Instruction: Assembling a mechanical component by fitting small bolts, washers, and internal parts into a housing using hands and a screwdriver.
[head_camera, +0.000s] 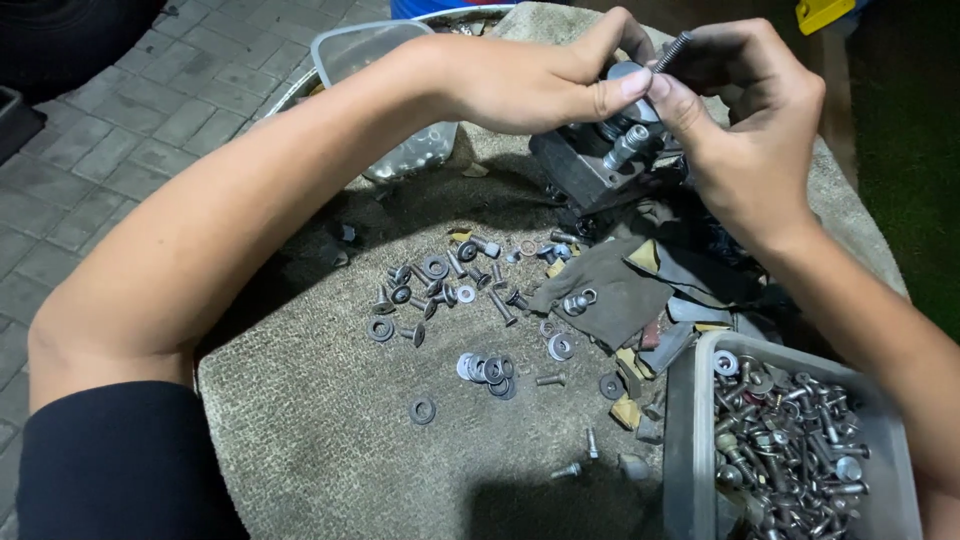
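Bolt (674, 50), dark and threaded, sits pinched between the thumb and fingertips of my right hand (745, 130), its shank poking up and to the left above the knuckles. I judge it small, stiff and light, with a thread that gives grip; the sure place to take it is across the shank near the head, since the bare end could roll out from between my fingers.

Going from the left: beyond my left forearm stands a clear plastic tub (390, 70), tilted, with small bits in its bottom. My left hand (530, 75) is closed, thumb and forefinger pressed on a grey metal block (590, 160) just beneath it, and its thumb tip touches my right thumb. A short silvery cylinder (628, 145) stands out of the block just under both thumbs.

Below my hands, on the coarse cloth over the worktop (330, 440), lies a scatter of washers and short bolts (450, 290), loose and apart from one another. Right of them, under my right wrist, are crumpled dark rags (620, 290) with a nut resting on them. Nearest my right forearm is a grey plastic tray (690, 440) heaped with screws, nuts and washers, likely heavy and prone to spill if knocked.
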